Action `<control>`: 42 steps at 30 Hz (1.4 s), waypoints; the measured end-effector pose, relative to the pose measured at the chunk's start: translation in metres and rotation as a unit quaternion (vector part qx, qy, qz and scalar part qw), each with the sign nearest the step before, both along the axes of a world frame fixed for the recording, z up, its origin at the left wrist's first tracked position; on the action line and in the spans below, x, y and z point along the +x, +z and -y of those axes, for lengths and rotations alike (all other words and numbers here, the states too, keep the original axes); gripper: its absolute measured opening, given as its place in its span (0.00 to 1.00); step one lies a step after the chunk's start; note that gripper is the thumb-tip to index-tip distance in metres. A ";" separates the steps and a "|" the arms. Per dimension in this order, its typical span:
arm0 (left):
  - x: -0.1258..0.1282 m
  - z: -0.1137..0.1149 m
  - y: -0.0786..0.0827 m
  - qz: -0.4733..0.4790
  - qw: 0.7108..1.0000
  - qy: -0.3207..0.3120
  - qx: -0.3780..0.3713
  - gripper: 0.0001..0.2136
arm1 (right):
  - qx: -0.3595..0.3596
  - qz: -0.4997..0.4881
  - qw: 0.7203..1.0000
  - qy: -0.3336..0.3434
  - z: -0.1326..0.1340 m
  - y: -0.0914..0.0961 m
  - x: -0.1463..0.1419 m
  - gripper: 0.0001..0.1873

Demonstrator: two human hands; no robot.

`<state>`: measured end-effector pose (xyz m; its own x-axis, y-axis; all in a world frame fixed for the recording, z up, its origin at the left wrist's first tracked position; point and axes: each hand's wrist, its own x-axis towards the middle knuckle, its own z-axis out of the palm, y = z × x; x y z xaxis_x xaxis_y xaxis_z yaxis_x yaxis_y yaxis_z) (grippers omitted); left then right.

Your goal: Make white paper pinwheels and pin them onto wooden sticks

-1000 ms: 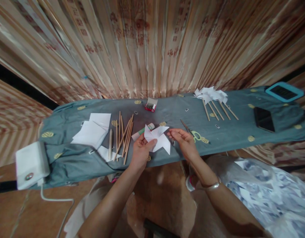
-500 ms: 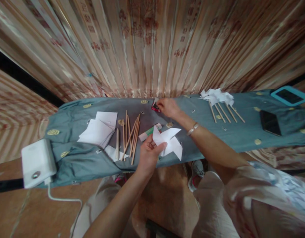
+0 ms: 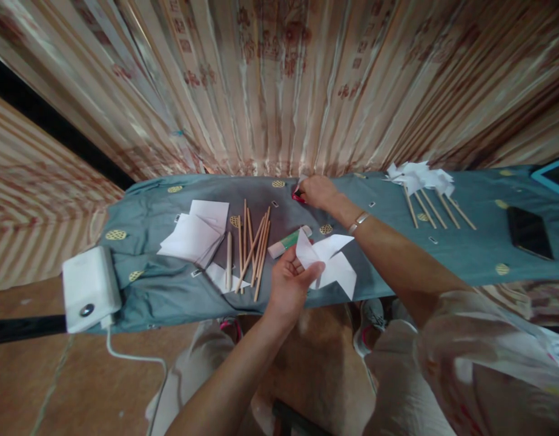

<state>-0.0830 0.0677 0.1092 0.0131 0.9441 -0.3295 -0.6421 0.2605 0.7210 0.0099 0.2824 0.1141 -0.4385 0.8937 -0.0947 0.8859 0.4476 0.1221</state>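
A left hand (image 3: 292,281) pinches a white paper pinwheel (image 3: 338,266) between thumb and fingers, holding it just above the near edge of a teal cloth (image 3: 476,257). The right hand (image 3: 322,192) reaches across to a small red box (image 3: 298,197) near the cloth's far edge, fingers bent and drawn together over it; whether they grasp anything cannot be told. A tube (image 3: 286,243) lies just beyond the left hand. Wooden sticks (image 3: 261,254) and paper squares (image 3: 191,238) lie to its left; pinwheels on sticks (image 3: 422,177) rest farther right, near a phone (image 3: 529,232).
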 end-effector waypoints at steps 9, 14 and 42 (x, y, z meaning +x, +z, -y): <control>0.005 0.003 0.002 0.004 1.000 -0.012 0.003 0.23 | 0.010 -0.004 1.000 0.003 -0.004 -0.008 -0.002 0.18; 0.006 0.003 0.004 0.020 1.000 -0.010 0.000 0.23 | 0.012 -0.011 1.000 0.003 -0.005 -0.014 -0.001 0.18; 0.010 -0.001 0.007 0.010 1.000 -0.015 0.001 0.24 | 0.063 -0.114 0.989 -0.077 0.002 -0.005 0.010 0.18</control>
<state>-0.0729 0.0692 0.1165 0.0468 0.9436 -0.3277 -0.6479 0.2784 0.7090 0.0200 0.2801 0.1092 -0.2927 0.9502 0.1067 0.9535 0.2984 -0.0419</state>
